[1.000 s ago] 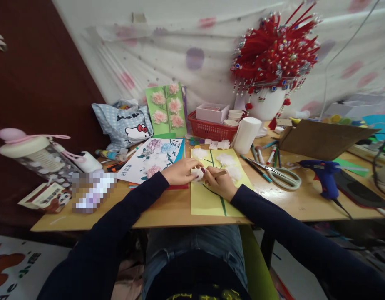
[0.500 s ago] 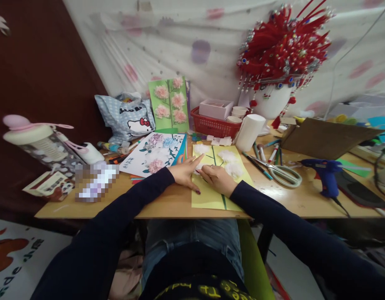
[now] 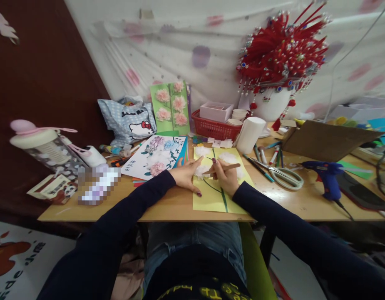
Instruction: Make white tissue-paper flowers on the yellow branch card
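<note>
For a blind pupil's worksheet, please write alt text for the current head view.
A person's right hand holds a brown stick over yellow paper bearing white tufts and green stems; the left hand is spread across the paper's left edge. Scissors and a blue glue gun lie to the right, a floral picture to the left.

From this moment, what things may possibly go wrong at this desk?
The brown stick in the right hand points toward a white tuft, so it might drag or tear the soft material.

The right sleeve crosses the yellow paper and could shift it.

The cord of the blue glue gun runs to the desk's front edge and might get snagged.
</note>
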`<act>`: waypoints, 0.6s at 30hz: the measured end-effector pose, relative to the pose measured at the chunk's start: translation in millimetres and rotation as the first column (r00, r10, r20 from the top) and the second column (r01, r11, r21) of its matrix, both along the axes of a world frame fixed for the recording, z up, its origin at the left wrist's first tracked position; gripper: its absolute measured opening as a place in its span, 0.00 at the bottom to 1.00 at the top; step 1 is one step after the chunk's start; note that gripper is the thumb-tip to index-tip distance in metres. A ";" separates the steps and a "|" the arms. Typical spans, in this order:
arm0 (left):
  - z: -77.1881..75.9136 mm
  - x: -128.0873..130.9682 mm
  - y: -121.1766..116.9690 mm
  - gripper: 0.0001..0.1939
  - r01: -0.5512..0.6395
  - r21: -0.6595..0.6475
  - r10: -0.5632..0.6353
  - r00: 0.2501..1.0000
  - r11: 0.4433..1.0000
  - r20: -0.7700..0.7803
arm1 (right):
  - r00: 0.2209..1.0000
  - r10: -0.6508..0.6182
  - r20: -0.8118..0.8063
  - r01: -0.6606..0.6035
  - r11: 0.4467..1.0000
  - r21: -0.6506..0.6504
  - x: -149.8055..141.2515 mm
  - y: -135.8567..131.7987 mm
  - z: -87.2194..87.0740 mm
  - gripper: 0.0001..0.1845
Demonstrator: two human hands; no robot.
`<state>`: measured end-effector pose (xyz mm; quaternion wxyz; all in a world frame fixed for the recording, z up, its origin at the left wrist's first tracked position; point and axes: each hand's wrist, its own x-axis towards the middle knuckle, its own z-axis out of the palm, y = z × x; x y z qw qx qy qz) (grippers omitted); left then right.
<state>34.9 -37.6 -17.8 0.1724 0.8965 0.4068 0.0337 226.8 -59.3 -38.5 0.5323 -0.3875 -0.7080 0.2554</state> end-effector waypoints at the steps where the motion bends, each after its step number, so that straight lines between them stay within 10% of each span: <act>1: -0.7 0.5 -0.3 0.70 -0.003 -0.007 0.003 1.000 1.000 -0.005 | 0.995 -0.033 -0.091 0.031 0.999 -0.026 0.9 0.0 0.9 0.27; 7: 7.1 -4.6 0.6 0.66 -0.008 -0.028 0.007 1.000 1.000 -0.005 | 0.936 -0.107 -0.335 0.069 0.990 -0.124 5.3 6.0 3.6 0.28; 13: 78.3 -66.9 31.9 0.24 -0.180 0.286 0.080 0.941 0.941 0.329 | 0.943 -0.115 -0.314 0.086 0.991 -0.104 7.1 6.7 -0.5 0.29; 18: 109.0 -116.5 59.0 0.19 -0.513 0.284 0.296 0.776 0.810 0.557 | 0.968 -0.077 -0.238 0.061 0.995 -0.073 7.7 7.9 -1.0 0.29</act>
